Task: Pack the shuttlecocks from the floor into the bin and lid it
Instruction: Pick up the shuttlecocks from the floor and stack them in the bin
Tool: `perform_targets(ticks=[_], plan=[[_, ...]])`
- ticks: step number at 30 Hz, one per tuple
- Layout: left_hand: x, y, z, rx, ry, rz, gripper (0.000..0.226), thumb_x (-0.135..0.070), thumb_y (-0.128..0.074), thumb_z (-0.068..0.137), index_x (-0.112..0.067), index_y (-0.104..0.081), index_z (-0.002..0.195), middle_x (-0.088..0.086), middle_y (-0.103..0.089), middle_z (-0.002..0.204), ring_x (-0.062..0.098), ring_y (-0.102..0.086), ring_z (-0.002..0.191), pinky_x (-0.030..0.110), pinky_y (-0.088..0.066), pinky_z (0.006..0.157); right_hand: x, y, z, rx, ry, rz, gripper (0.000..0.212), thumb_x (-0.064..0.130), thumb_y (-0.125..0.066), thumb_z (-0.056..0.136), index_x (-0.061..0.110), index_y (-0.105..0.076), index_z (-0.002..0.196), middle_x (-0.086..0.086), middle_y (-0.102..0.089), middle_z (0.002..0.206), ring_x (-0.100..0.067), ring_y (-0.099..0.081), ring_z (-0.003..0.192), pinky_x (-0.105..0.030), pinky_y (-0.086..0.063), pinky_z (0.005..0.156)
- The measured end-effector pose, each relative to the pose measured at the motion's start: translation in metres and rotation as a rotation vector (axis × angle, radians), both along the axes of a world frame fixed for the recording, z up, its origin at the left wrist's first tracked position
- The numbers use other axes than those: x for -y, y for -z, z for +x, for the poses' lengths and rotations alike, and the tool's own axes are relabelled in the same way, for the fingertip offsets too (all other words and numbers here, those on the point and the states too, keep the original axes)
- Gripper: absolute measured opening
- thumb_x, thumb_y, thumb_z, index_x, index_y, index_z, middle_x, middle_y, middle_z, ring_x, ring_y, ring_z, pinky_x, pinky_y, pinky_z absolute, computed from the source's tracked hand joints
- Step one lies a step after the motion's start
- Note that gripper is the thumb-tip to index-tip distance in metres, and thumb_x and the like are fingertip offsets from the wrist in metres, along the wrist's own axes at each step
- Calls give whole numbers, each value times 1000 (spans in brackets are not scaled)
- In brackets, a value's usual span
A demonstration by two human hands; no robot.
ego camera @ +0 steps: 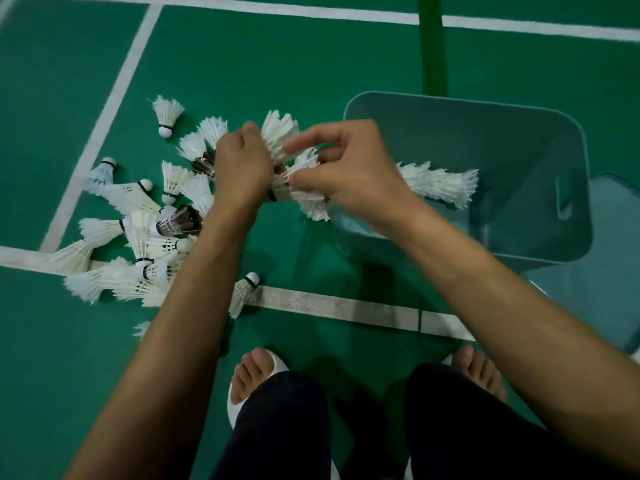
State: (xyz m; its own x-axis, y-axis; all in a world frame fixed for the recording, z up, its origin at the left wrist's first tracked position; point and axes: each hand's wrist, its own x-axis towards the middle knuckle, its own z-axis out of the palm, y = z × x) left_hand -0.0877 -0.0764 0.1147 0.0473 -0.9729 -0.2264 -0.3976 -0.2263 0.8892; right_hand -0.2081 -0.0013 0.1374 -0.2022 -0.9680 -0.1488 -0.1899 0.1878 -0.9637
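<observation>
Item: nested row of white feather shuttlecocks [440,183] — long axis level, far end over the clear plastic bin [512,133], rightward. Nearer right hand [349,174] pinches it; left hand [242,164] clutches a separate white shuttlecock [278,133].

Floor [277,64]: carries everything in view.
Loose shuttlecocks [145,237]: heaped on the floor at left, lying across a court line [346,306].
Lone shuttlecock [167,114]: on the floor behind the heap, a little apart.
Bin [464,98]: on the floor at right, beyond the court line.
Lid [609,271]: on the floor just right of the bin.
Left hand [242,164]: centre, over the heap's right edge, gripping a held shuttlecock [278,133] that juts out behind it.
Right hand [349,168]: close beside the left hand, gripping a nested row [440,183] that reaches rightward over the bin's left rim.
Feet [256,372]: nearest the viewer, on the near side of the court line.
</observation>
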Motion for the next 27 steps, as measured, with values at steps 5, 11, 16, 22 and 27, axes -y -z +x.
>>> perform_targets(ticks=[5, 11, 16, 22, 27], plan=[[-11, -18, -60, -160, 215, 0, 55, -61, -34, 103, -16, -46, 74, -1, -43, 67, 12, -37, 54, 29, -30, 52, -17, -26, -70, 162, 252, 112, 29, -9, -78, 72, 1, -69, 99, -11, -68, 84, -20, -65, 68, -38, -57, 68], [-20, -8, -110, -140, 552, -50, 39, -46, -45, 106, -19, -58, 81, -14, -55, 60, 1, -46, 51, 22, -38, 54, -36, -11, -155, 75, 563, 279, 19, -6, -80, 71, 0, -65, 81, -22, -76, 100, -30, -77, 89, -52, -62, 82], [-8, 32, -133, 196, 725, 10, 36, -36, -55, 103, -7, -45, 121, 1, -55, 102, 13, -52, 83, 33, -43, 69, -30, 52, -182, -220, 457, 630, 25, 2, -89, 67, 0, -74, 87, -19, -75, 96, -32, -75, 84, -40, -65, 62], [-8, 53, -136, 535, 836, 53, 23, -17, -61, 96, -6, -53, 114, 8, -59, 106, 25, -56, 95, 34, -42, 79, -10, 90, -165, -309, 417, 732, 23, 5, -85, 75, 2, -67, 88, -13, -71, 87, -28, -74, 70, -42, -65, 59], [-10, 62, -135, 702, 870, 84, 13, -15, -53, 93, -10, -51, 82, 6, -53, 78, 27, -56, 77, 35, -41, 73, 1, 113, -151, -48, 513, 872, 15, 2, -80, 79, 4, -65, 84, -7, -72, 77, -22, -70, 66, -38, -59, 64]])
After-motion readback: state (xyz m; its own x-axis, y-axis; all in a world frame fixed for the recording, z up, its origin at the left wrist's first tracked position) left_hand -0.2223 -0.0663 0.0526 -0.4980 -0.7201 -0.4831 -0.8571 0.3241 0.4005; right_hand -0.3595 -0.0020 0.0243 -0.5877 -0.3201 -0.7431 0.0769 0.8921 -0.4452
